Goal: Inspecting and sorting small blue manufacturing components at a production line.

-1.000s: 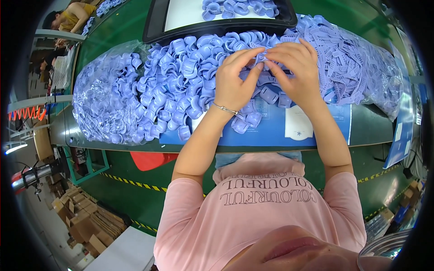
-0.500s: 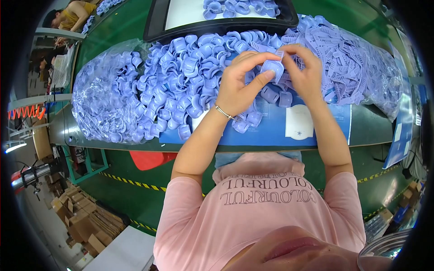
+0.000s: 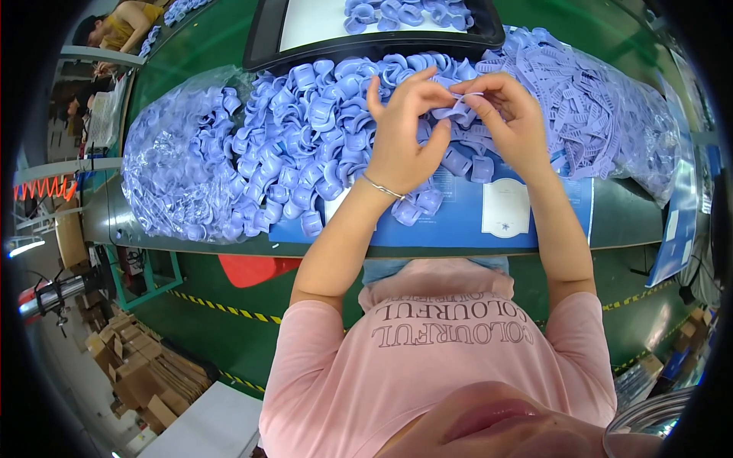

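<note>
Over the middle of the table, my left hand point(image 3: 412, 130) and my right hand point(image 3: 510, 118) meet at one small light-purple curved plastic piece point(image 3: 460, 112). The right thumb and forefinger pinch a thin strap-like edge of it. My left fingers are bent against its far side, with the left thumb close by its near side and another finger raised. Part of the piece is hidden behind the fingers. Left of my hands spreads a heap of curved purple plastic pieces point(image 3: 321, 114). To the right lies a pile of flat slotted purple straps point(image 3: 569, 103).
A black tray point(image 3: 374, 52) with several curved pieces stands at the far side. Clear plastic bags point(image 3: 172, 164) hold more parts at both ends. A blue printed sheet point(image 3: 458, 221) lies under the work. Another person point(image 3: 126, 27) sits far left.
The curved piece has turned from showing its broad face to lying nearly edge-on. My left thumb has moved off that face, and a left finger has lifted outward.
</note>
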`<action>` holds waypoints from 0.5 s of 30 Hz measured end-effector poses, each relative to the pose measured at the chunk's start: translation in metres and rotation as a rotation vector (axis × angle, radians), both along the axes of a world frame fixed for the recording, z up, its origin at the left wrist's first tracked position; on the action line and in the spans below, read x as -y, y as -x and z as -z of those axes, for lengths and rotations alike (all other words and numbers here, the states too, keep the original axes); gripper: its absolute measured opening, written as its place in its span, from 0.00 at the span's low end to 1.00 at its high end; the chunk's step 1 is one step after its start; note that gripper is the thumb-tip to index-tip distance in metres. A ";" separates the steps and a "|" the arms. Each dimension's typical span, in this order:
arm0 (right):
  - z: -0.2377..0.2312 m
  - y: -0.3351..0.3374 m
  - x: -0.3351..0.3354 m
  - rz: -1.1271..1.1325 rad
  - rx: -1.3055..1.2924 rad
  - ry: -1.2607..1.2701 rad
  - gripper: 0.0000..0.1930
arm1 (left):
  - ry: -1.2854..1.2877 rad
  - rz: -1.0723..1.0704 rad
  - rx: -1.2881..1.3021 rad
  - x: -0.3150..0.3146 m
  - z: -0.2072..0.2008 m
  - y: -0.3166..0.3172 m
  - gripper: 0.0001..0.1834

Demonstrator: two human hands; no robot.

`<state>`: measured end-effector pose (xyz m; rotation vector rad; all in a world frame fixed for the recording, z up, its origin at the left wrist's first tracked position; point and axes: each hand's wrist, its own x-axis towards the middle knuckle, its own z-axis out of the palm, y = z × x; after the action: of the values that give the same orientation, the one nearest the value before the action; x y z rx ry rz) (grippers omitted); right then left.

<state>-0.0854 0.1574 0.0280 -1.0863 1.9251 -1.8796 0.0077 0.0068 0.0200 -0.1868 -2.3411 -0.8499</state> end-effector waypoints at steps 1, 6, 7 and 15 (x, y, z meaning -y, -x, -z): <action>-0.003 -0.004 0.001 0.059 -0.103 -0.032 0.05 | -0.336 0.092 0.032 0.001 0.003 0.000 0.13; -0.002 -0.009 0.004 0.093 -0.600 0.002 0.06 | -1.067 0.258 0.130 0.001 0.000 0.001 0.13; -0.001 -0.009 0.004 0.094 -0.706 0.025 0.07 | -1.066 0.258 0.129 0.002 0.000 0.001 0.13; -0.005 -0.006 0.005 0.244 -0.623 -0.043 0.06 | -0.354 0.102 0.098 0.004 0.005 -0.003 0.23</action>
<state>-0.0793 0.1528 0.0327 -1.6317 2.5096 -1.7309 0.0104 0.0026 0.0147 -0.1170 -2.2387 -1.3328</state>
